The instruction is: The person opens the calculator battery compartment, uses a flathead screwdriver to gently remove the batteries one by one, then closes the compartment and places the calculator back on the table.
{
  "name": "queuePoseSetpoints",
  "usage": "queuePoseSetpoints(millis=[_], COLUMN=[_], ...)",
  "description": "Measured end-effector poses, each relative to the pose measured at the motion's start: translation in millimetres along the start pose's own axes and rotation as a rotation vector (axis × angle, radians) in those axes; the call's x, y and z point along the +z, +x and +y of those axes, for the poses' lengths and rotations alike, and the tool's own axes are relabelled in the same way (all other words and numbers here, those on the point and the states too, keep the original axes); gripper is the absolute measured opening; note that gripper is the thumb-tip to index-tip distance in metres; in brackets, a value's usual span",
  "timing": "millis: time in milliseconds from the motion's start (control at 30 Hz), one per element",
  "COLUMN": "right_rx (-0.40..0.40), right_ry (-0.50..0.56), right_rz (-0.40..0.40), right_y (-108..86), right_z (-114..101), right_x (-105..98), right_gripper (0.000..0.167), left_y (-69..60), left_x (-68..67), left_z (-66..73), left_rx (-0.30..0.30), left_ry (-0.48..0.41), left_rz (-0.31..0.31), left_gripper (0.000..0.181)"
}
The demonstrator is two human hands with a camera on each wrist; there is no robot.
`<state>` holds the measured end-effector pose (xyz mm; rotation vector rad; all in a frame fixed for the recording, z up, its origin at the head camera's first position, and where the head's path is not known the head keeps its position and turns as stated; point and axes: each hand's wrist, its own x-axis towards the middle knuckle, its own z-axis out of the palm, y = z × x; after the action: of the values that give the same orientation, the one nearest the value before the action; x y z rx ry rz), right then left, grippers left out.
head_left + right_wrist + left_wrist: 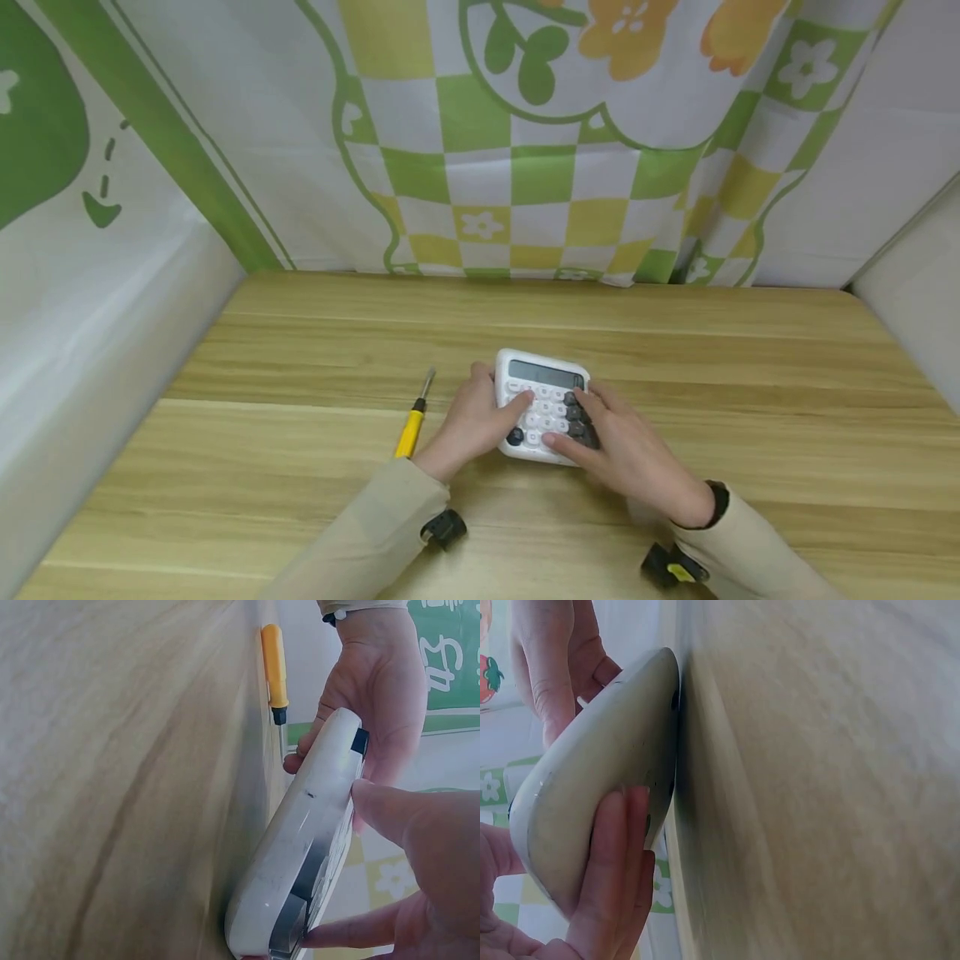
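Note:
A white calculator [536, 457] with round white and dark keys is held between both hands, its display away from the body. My left hand [474, 421] grips the left side, thumb over the keys; in the left wrist view that hand's fingers [611, 862] lie under the calculator's underside [592, 765]. My right hand [630, 446] holds the right side, with thumb and a finger on the keys. The right wrist view shows the calculator [292, 832] tilted, one edge at the table and the other raised, with the right hand [427, 855] at its key side.
A screwdriver [409, 429] with a yellow handle lies on the wooden table [300, 500] left of the left hand, its tip pointing away. Behind the table's back edge hangs a green, yellow and white checked curtain [540, 175]. A white cloth wall stands at the left.

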<state>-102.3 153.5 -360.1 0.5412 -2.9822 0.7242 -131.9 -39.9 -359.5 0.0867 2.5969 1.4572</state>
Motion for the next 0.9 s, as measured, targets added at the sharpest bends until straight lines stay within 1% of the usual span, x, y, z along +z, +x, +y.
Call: queuePoseSetpoints(millis=[200, 300, 433, 567, 633, 700, 767, 867, 900], right_rx=[-0.005, 0.006, 0.045, 0.095, 0.119, 0.137, 0.148, 0.158, 0.159], right_ry=[0.017, 0.033, 0.052, 0.062, 0.075, 0.096, 0.119, 0.143, 0.147], right_rz=[-0.019, -0.029, -0.050, -0.069, -0.078, -0.082, -0.081, -0.080, -0.082], right_y=[0.6, 0.8, 1.7, 3.9, 4.9, 5.5, 5.9, 6.3, 6.4], right_z=[-2.2, -2.9, -3.6, -3.9, -3.9, -4.2, -4.5, -5.1, -5.2], right_x=[1.1, 1.5, 0.9, -0.5, -1.1, -1.9, -2.5, -3.0, -2.9], right_gripper=[0.070, 0.071, 0.072, 0.073, 0.073, 0.072, 0.070, 0.068, 0.068], left_y=[-1.5, -0.5, 1.1, 0.6, -0.3, -0.2, 0.4, 1.5, 1.7], left_x=[3.5, 5.3, 6.9, 7.4, 7.4, 8.0, 9.0, 10.3, 10.5], left_z=[0.9, 2.4, 5.0, 6.2, 6.0, 5.2, 4.2, 3.2, 3.0], left_rx=[-0.019, -0.046, -0.092, -0.096, -0.094, -0.106, -0.115, -0.123, -0.122], left_ry=[-0.075, -0.117, -0.189, -0.224, -0.242, -0.299, -0.382, -0.518, -0.551], left_rz=[0.023, 0.043, 0.084, 0.123, 0.129, 0.108, 0.064, -0.044, -0.079], left_gripper=[0.046, 0.042, 0.038, 0.040, 0.040, 0.039, 0.038, 0.039, 0.040])
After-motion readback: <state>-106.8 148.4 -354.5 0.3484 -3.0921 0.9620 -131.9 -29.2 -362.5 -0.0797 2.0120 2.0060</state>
